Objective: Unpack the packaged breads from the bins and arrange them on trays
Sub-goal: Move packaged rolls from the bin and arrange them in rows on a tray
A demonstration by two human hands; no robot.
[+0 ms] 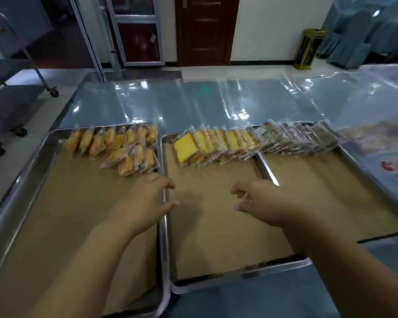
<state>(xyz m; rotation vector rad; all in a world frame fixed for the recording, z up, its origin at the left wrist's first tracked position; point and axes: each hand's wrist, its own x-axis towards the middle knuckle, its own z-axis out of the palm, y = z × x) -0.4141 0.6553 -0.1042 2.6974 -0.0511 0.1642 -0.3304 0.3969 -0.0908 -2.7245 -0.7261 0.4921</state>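
Plastic-sheeted table (193,104). Packaged breads (211,145) in rows at far ends of left tray (21,180), middle tray (239,275) and right tray (268,171); the brownish rightmost packs are unreadable. Left hand (145,203) and right hand (264,203) hover low, fingers loosely curled, empty. Right edge blurred.

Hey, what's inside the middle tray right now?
The middle tray holds brown paper lining and a row of wrapped yellow cake slices along its far edge. The right hand hides a patch of paper; the tray floor beneath is covered.
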